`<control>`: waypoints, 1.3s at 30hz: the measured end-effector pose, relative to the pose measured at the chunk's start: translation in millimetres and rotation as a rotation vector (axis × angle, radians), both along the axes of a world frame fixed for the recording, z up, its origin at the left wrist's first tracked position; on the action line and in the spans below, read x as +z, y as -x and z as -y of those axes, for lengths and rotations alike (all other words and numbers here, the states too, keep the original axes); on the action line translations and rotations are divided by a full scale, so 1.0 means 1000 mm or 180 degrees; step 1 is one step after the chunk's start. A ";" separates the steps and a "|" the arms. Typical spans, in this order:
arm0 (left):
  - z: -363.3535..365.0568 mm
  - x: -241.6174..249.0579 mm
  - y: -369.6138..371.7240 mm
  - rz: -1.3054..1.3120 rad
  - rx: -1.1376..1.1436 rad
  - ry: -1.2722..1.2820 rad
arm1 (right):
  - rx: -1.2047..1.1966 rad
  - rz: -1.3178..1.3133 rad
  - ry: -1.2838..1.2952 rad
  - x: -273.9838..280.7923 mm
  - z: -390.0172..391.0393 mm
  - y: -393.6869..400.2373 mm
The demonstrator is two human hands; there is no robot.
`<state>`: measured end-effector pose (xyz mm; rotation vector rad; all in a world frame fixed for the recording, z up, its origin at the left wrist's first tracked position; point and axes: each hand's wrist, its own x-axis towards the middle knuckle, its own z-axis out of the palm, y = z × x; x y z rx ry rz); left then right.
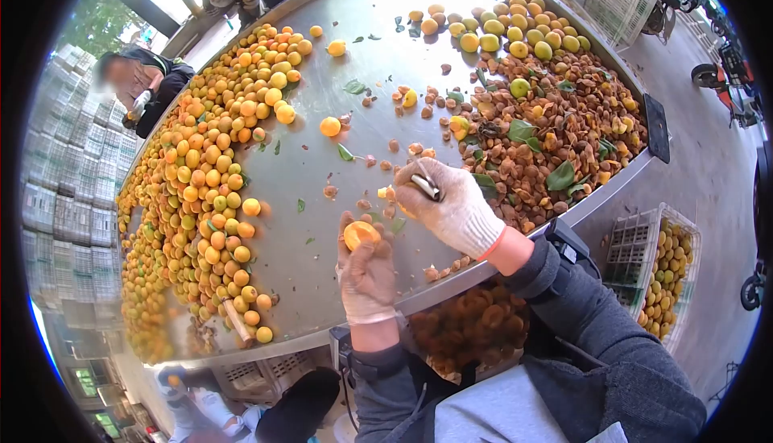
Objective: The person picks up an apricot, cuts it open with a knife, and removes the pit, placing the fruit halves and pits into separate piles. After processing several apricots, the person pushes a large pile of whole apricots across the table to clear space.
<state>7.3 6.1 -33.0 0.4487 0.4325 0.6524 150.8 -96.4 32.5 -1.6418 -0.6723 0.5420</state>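
My left hand (368, 280), in a pale work glove, holds a cut apricot (361, 235) with its orange inside facing up, fingers curled around it. Just up and to the right, my right hand (452, 209) wears a similar glove and is closed around a small metal tool (425, 187), whose shiny end sticks out of the fist. Orange fruit flesh (388, 193) shows at the right fingertips. Both hands are over the near part of a metal table (322, 165). To the right of the right hand spreads a heap of brown apricot pits (523, 177) mixed with leaves.
Whole apricots (213, 169) are piled along the table's left side, a wooden-handled tool (236, 320) at their near end. More lie at the far right. Crates of apricots (667, 270) and halved fruit (471, 326) stand below. People (137, 80) work at the left and far edges.
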 end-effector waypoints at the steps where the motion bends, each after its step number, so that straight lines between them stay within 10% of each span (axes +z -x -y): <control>1: -0.001 -0.001 -0.001 0.0006 0.0002 -0.0006 | 0.0002 0.0006 -0.0006 -0.003 -0.001 0.002; 4: -0.003 -0.001 -0.002 0.0002 0.0124 -0.0360 | -0.0008 0.0227 -0.0216 0.004 -0.005 0.006; 6: -0.002 0.000 -0.002 0.0046 0.0055 -0.0114 | 0.0477 -0.1396 0.0089 0.021 -0.001 0.010; 9: 0.009 0.008 -0.006 0.0229 -0.0371 0.0644 | 0.0764 -0.0265 -0.0214 0.004 -0.006 0.020; 13: 0.006 0.013 0.008 -0.0040 -0.0788 0.0180 | -0.0013 -0.1266 -0.0309 0.019 0.003 -0.006; 16: 0.014 0.047 0.023 -0.1220 -0.1489 -0.1023 | -0.0296 -0.1471 -0.0446 0.023 0.010 -0.016; 18: 0.026 0.067 0.026 -0.1403 -0.3185 -0.2999 | -0.0255 -0.1262 -0.0378 0.021 0.013 -0.019; 21: 0.034 0.076 0.027 -0.1079 -0.2171 -0.4959 | -0.0231 -0.1109 -0.0342 0.021 0.014 -0.019; 22: 0.033 0.069 0.037 -0.1546 -0.1810 -0.4307 | -0.0292 -0.1130 -0.0389 0.021 0.014 -0.020; 24: -0.007 0.028 0.053 -0.0693 -0.0799 -0.0145 | -0.0381 -0.1096 -0.0437 0.023 0.016 -0.022; 30: -0.170 -0.015 0.031 -0.3770 0.1153 -0.4243 | -0.0455 -0.1283 -0.0320 0.025 0.021 -0.026; 34: -0.224 -0.013 0.012 -0.6274 0.0128 -0.5309 | -0.0412 -0.1292 -0.0164 0.019 0.019 -0.024; 39: -0.284 -0.048 0.009 -0.6794 -0.0963 -0.5599 | -0.0224 -0.1099 0.0013 0.014 0.014 -0.022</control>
